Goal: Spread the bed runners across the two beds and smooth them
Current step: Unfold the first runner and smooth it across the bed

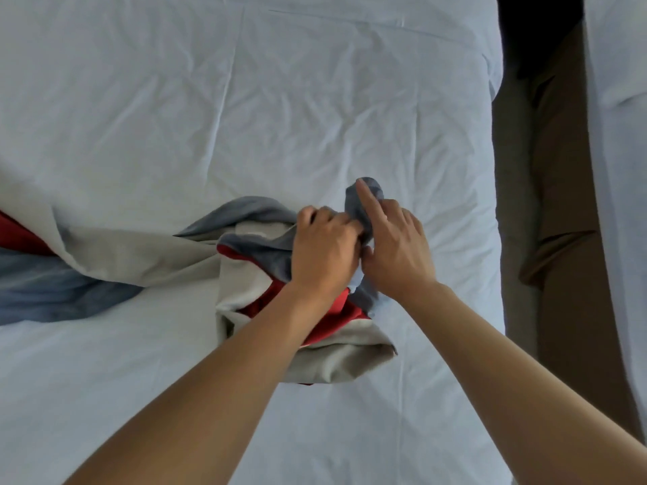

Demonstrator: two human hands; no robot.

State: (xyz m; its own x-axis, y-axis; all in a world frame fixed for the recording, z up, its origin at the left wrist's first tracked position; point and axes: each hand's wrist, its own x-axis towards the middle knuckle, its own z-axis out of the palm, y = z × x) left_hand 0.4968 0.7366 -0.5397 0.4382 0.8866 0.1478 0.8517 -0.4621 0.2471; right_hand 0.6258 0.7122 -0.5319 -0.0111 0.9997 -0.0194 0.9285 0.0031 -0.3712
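While both hands meet at frame centre, the lines read:
Left hand (324, 246): fingers curled, gripping a bunched blue fold.
Right hand (397, 248): pinches the same fold, forefinger straight.
Runner (245, 274): grey, blue and red, crumpled under the hands, trailing to the left edge.
Bed (210, 99): white, wrinkled, under the runner.
Second bed (619, 134): right edge.

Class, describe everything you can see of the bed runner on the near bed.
The bed runner is soft cloth in grey-blue, beige and red panels. It lies crumpled and twisted across the white bed, running off the left edge, its right end bunched and folded. The left hand grips that bunch; the right hand pinches a raised grey-blue corner, forefinger straight along it.
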